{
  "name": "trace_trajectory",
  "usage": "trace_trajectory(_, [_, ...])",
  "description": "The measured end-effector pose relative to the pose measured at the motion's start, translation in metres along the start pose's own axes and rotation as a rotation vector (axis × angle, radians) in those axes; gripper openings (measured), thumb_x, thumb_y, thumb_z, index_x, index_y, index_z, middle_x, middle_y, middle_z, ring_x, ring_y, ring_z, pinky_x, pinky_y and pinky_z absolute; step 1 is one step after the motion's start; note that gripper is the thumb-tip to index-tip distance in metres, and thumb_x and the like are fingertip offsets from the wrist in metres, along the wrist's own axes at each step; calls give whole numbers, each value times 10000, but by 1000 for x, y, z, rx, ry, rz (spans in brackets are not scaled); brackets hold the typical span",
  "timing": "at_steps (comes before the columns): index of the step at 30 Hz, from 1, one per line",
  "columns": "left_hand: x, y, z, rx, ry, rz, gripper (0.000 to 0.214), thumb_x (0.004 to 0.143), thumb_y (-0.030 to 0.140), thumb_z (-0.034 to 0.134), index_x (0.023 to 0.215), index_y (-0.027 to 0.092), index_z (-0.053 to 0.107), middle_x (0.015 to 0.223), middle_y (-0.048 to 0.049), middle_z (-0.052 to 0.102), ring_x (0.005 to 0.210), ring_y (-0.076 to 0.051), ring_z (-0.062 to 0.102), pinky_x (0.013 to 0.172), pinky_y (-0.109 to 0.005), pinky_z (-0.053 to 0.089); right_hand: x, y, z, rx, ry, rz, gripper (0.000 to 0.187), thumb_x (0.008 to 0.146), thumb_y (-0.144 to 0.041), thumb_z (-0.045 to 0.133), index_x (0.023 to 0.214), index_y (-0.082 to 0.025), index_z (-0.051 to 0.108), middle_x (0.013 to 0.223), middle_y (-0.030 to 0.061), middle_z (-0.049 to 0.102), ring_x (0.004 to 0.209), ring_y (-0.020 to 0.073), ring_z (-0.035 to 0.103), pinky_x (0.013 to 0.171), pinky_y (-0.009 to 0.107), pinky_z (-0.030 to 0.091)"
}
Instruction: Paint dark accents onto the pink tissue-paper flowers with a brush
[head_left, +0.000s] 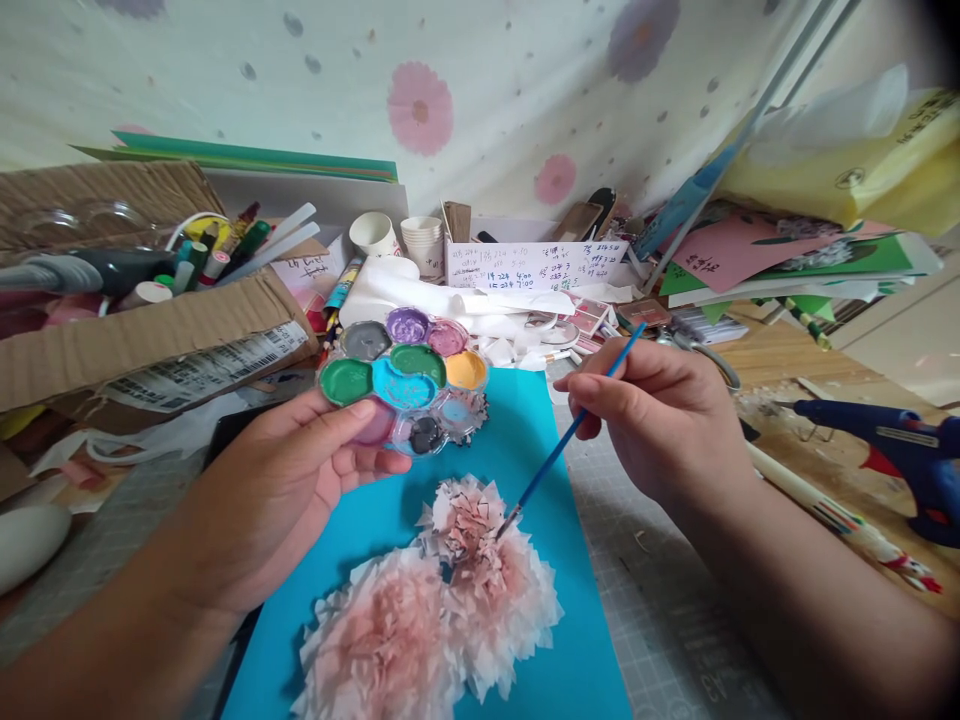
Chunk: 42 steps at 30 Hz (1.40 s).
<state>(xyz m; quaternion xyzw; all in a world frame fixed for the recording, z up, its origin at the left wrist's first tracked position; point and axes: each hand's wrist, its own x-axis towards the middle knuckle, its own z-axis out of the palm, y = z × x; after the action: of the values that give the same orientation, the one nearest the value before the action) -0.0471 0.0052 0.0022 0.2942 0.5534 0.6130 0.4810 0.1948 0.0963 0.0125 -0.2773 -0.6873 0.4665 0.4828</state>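
My left hand (330,450) grips a clear plastic paint palette (409,380) by its near left edge, thumb on top. Its round wells hold green, blue, purple, pink, yellow and grey paint. Pinched in my right hand (652,410) is a thin blue paintbrush (559,450), slanting down to the left. The bristles touch or hover just over the pink-tinted paper flowers (499,580); I cannot tell which. These ruffled white flowers rest on a bright blue sheet (581,620). Part of another ruffled piece (474,420) shows behind the palette.
A cardboard box (157,350) of markers stands at the left. Paper cups (424,245) and a white box with handwriting (536,265) line the back. A blue glue gun (892,440) lies at the right, beside a white pen (832,510). A grey cutting mat (637,600) lies underneath.
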Motion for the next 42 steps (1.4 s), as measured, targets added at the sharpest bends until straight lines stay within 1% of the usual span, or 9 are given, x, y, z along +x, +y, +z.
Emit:
trace_trajectory(5, [-1, 0, 0, -28, 3, -6, 101, 717, 277, 828, 736, 240, 736, 738, -4, 723, 705, -189, 661, 576, -324, 638, 2, 3, 0, -19, -9, 0, 239, 826, -266, 754, 605, -216, 675, 536, -37, 653, 490, 107, 562, 484, 240, 446])
trace_trajectory(9, [-2, 1, 2, -7, -18, 12, 90, 720, 268, 821, 761, 226, 754, 766, -12, 731, 725, -191, 668, 579, -315, 636, 2, 5, 0, 13, 29, 7, 265, 818, -274, 765, 583, -214, 657, 522, -45, 640, 486, 95, 543, 474, 224, 424])
trace_trajectory(14, [-2, 3, 4, -16, -17, 11, 77, 726, 272, 816, 734, 234, 749, 754, 2, 724, 730, -189, 668, 587, -319, 638, 3, 6, -1, -11, 0, 36, 235, 814, -263, 757, 601, -215, 671, 529, -43, 647, 474, 100, 554, 471, 233, 435])
trace_trajectory(17, [-2, 3, 5, -15, 3, 4, 107, 691, 276, 835, 716, 223, 745, 748, -6, 724, 744, -202, 666, 597, -337, 645, 5, 5, -3, 23, 48, 41, 250, 802, -248, 755, 576, -217, 653, 505, -44, 629, 462, 99, 541, 458, 228, 422])
trace_trajectory(20, [-3, 3, 6, -11, 27, -10, 124, 674, 275, 840, 709, 209, 741, 737, -15, 715, 735, -199, 647, 582, -327, 641, 8, 5, -3, 76, 76, 61, 273, 802, -258, 749, 557, -221, 633, 492, -41, 621, 461, 104, 539, 457, 230, 419])
trace_trajectory(25, [-3, 2, 6, -7, 56, -23, 120, 680, 271, 840, 724, 233, 736, 745, -10, 710, 731, -205, 642, 574, -349, 647, 10, 7, -1, 17, 39, 112, 250, 787, -247, 753, 565, -210, 644, 465, -42, 605, 434, 97, 519, 446, 233, 389])
trace_trajectory(31, [-3, 2, 6, -19, 82, -22, 173, 630, 279, 880, 689, 252, 720, 709, 2, 704, 701, -205, 645, 542, -342, 643, 13, 8, -3, 48, 111, 159, 265, 785, -262, 738, 556, -208, 617, 472, -47, 606, 421, 87, 515, 443, 228, 372])
trace_trajectory(35, [-2, 0, 6, -15, 86, -21, 192, 625, 292, 886, 660, 264, 699, 708, 10, 709, 702, -210, 650, 539, -355, 647, 14, 9, 0, 10, 71, 210, 218, 771, -264, 733, 584, -194, 646, 455, -48, 595, 418, 83, 507, 442, 226, 361])
trace_trajectory(42, [-2, 0, 4, -24, 76, -33, 176, 648, 275, 871, 667, 260, 696, 708, 12, 714, 708, -210, 654, 545, -342, 641, 17, 15, 1, 38, 114, 258, 250, 767, -289, 722, 559, -187, 628, 445, -42, 576, 405, 83, 474, 435, 240, 327])
